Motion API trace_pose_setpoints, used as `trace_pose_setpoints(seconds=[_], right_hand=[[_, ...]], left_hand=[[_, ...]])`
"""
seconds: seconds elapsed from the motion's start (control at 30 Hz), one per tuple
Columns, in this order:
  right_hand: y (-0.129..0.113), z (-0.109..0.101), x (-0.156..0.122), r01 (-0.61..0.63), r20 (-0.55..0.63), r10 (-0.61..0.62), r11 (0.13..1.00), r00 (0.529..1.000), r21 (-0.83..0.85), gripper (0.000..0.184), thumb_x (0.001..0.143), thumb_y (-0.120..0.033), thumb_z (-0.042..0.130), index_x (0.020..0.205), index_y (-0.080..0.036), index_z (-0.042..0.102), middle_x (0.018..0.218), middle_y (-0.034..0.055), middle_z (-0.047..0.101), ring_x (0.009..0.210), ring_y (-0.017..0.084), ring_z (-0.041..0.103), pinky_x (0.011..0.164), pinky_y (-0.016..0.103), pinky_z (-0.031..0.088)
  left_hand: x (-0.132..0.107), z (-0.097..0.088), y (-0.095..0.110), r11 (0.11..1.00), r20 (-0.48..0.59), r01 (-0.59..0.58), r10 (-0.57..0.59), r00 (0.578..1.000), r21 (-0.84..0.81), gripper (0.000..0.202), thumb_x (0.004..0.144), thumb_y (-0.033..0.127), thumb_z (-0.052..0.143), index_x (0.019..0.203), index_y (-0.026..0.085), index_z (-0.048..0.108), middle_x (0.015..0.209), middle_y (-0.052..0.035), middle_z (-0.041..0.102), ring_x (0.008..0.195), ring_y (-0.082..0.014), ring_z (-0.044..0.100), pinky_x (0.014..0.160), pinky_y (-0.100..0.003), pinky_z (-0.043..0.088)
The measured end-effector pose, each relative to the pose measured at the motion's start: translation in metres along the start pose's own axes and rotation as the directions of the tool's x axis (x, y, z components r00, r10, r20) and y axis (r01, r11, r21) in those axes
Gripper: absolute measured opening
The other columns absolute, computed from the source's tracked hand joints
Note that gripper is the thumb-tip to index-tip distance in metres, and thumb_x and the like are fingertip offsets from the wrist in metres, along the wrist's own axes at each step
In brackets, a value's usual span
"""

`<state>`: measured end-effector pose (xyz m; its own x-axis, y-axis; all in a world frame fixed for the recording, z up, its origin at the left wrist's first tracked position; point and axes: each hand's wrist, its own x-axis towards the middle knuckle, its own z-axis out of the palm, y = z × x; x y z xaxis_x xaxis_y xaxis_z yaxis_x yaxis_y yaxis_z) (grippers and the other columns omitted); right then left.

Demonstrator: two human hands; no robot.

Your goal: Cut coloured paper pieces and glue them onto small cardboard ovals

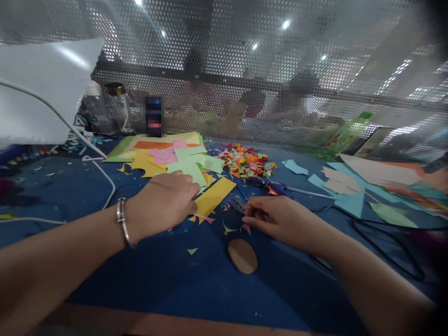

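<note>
My left hand (166, 198), with a silver bangle at its wrist, is closed at the near-left end of a yellow paper strip (217, 196). Its fingertips meet the strip's edge, while the thumb is partly hidden. From my right hand (269, 214) two short dark blades of scissors (238, 206) point toward the strip; curled fingers cover the handles. Pink and yellow paper scraps (228, 228) lie between the hands. Nearer to me, a brown oval piece of card (243, 256) rests flat on the blue tabletop (157, 280).
Behind my hands lie stacked coloured sheets (187, 158) and a heap of small clippings (247, 161). Blue and pale papers (350, 186) spread to the right, by a black cable (381, 249). A white cable (87, 144), glass bottles (119, 107) and a perforated screen (224, 60) stand beyond.
</note>
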<state>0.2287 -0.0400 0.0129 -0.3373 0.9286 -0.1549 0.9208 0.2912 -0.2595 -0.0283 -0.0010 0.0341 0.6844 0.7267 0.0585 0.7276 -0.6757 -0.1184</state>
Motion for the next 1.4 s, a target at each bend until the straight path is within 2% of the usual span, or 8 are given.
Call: trace_pose_setpoints(seconds=[0.17,0.33,0.5,0.8,1.03,1.13,1.3,1.4], right_hand=[[-0.003,0.002,0.000,0.023,-0.004,-0.023,1.000,1.000,0.003,0.023,0.093,-0.037,0.052,0.081,-0.020,0.063,0.069,0.0008,0.063,0.061,0.015,0.054,0.057,0.026,0.032],[-0.004,0.007,0.002,0.077,0.003,-0.077,0.997,0.997,0.020,0.022,0.093,-0.038,0.053,0.086,-0.020,0.063,0.072,0.0016,0.064,0.062,0.015,0.055,0.057,0.026,0.034],[-0.007,0.007,0.000,0.097,0.007,-0.097,0.995,0.995,0.026,0.022,0.094,-0.037,0.053,0.085,-0.019,0.063,0.072,0.0023,0.064,0.062,0.015,0.055,0.057,0.025,0.035],[-0.007,0.005,0.000,0.113,0.001,-0.113,0.993,0.994,0.018,0.023,0.095,-0.037,0.052,0.088,-0.019,0.065,0.076,0.0040,0.066,0.064,0.016,0.057,0.057,0.025,0.038],[-0.005,0.004,-0.001,0.103,0.004,-0.104,0.994,0.995,0.035,0.023,0.095,-0.037,0.051,0.089,-0.019,0.064,0.076,0.0032,0.065,0.064,0.016,0.056,0.058,0.025,0.037],[-0.006,0.003,-0.001,0.106,0.003,-0.107,0.993,0.994,0.041,0.023,0.095,-0.037,0.051,0.088,-0.019,0.065,0.077,0.0036,0.065,0.064,0.015,0.055,0.058,0.025,0.038],[-0.005,0.003,0.000,0.102,0.004,-0.102,0.994,0.995,0.046,0.023,0.094,-0.037,0.051,0.089,-0.019,0.065,0.076,0.0035,0.064,0.063,0.015,0.055,0.057,0.025,0.038],[-0.004,0.003,-0.001,0.113,-0.009,-0.112,0.992,0.994,0.052,0.025,0.095,-0.039,0.050,0.089,-0.019,0.065,0.076,0.0036,0.064,0.063,0.015,0.055,0.057,0.025,0.039]], left_hand=[[0.023,0.017,0.002,0.998,-0.016,0.038,-0.039,0.999,-0.055,0.032,0.091,0.042,0.054,0.096,0.013,0.065,0.098,-0.0118,0.065,0.098,-0.0280,0.058,0.081,-0.037,0.045],[0.034,0.030,0.002,0.971,0.007,0.095,-0.096,0.995,-0.218,0.041,0.084,0.054,0.059,0.095,0.015,0.063,0.100,-0.0107,0.066,0.099,-0.0279,0.058,0.079,-0.037,0.045],[0.035,0.031,0.000,0.949,0.055,0.114,-0.102,0.993,-0.293,0.034,0.083,0.051,0.059,0.084,0.018,0.062,0.092,-0.0082,0.067,0.089,-0.0238,0.061,0.071,-0.033,0.044],[0.020,0.025,0.013,0.988,0.002,0.116,-0.116,0.993,-0.104,0.041,0.087,0.051,0.058,0.098,0.012,0.063,0.098,-0.0155,0.067,0.096,-0.0316,0.063,0.081,-0.043,0.047],[0.028,0.032,-0.012,0.882,-0.038,0.052,-0.079,0.996,-0.468,0.024,0.091,0.037,0.050,0.097,0.018,0.063,0.092,-0.0048,0.067,0.084,-0.0195,0.062,0.075,-0.032,0.046],[0.037,0.039,-0.027,0.940,-0.174,0.061,-0.126,0.977,-0.336,0.033,0.082,0.028,0.058,0.112,0.015,0.062,0.108,-0.0106,0.064,0.103,-0.0252,0.057,0.091,-0.038,0.044],[0.046,0.049,-0.040,0.974,-0.149,0.051,-0.085,0.985,-0.219,0.051,0.083,0.039,0.059,0.128,0.016,0.058,0.120,-0.0136,0.063,0.114,-0.0304,0.053,0.101,-0.045,0.040],[0.044,0.050,-0.049,0.975,-0.207,0.144,-0.178,0.962,-0.168,0.053,0.083,0.037,0.058,0.132,0.016,0.056,0.125,-0.0154,0.059,0.118,-0.0329,0.051,0.101,-0.047,0.040]])
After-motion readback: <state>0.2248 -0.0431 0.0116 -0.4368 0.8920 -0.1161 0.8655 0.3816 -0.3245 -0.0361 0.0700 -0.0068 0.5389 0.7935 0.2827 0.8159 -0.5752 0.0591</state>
